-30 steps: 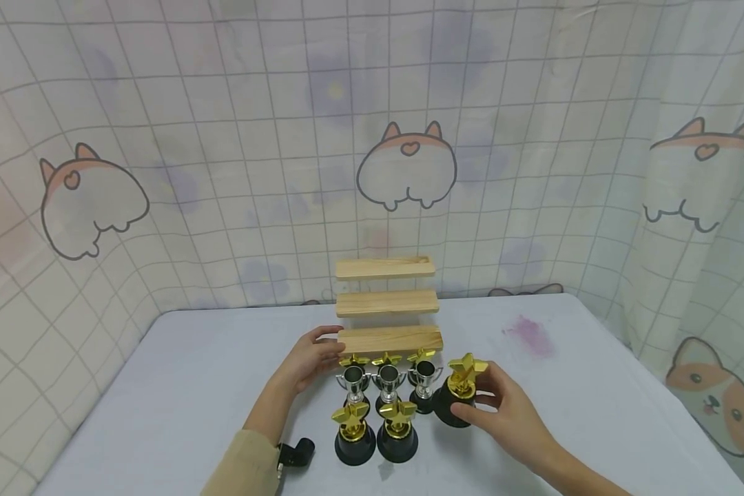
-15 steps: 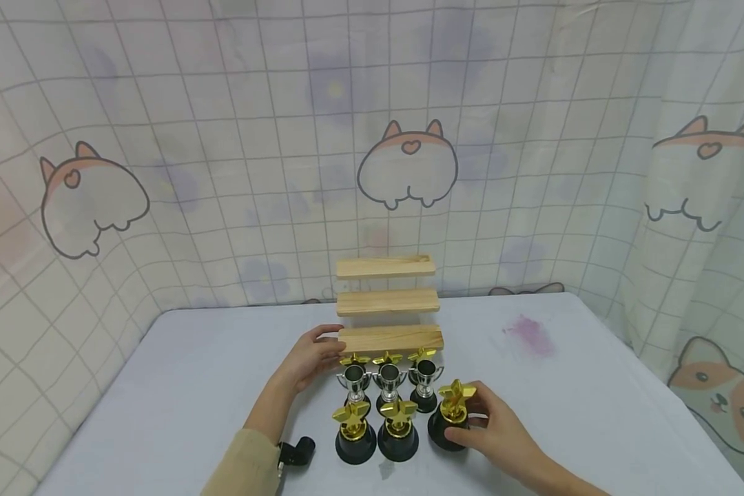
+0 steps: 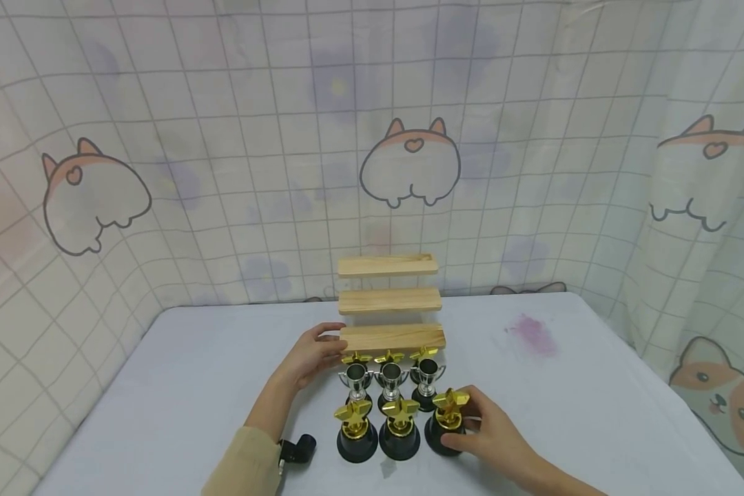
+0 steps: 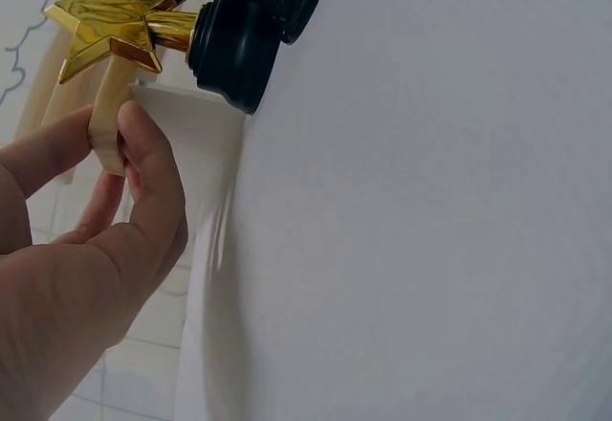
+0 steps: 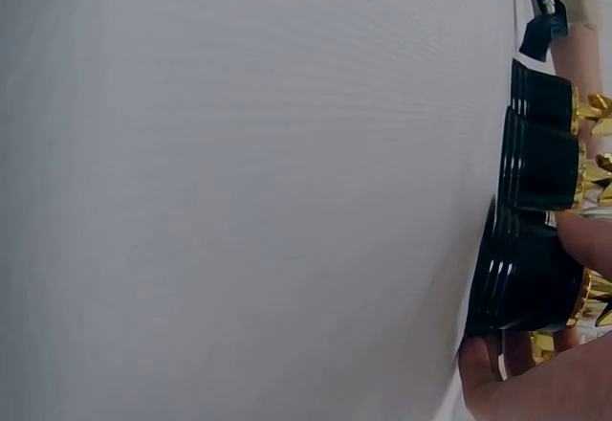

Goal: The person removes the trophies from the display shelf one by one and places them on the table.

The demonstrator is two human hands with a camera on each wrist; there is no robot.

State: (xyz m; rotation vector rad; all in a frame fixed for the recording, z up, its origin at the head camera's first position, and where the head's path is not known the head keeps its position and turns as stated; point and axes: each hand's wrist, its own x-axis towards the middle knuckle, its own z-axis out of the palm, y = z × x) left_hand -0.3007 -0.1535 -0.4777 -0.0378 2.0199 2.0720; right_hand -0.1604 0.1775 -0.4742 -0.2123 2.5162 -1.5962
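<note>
My left hand (image 3: 310, 357) pinches the left end of the lowest board of a three-tier wooden shelf (image 3: 393, 337). In the left wrist view, thumb and fingers lie on both sides of that board end (image 4: 107, 139), beside a gold star trophy (image 4: 110, 24). At the right end of the front row, my right hand (image 3: 496, 434) grips a gold star trophy (image 3: 449, 417) by its black base. That base (image 5: 526, 273) stands upright on the table in the right wrist view, the thumb against its side. Two matching star trophies (image 3: 400, 427) (image 3: 356, 430) stand to its left.
Three silver cup trophies (image 3: 391, 379) form a middle row. Behind them, more gold star trophies (image 3: 424, 354) stand close to the lowest board. All are on a white-covered table (image 3: 211, 386), with a patterned curtain (image 3: 254, 172) behind. A black device (image 3: 300, 449) is on my left wrist.
My right hand has brought the star trophy down and toward the front left, from beside the silver cups into line with the front row. My left hand stays on the board.
</note>
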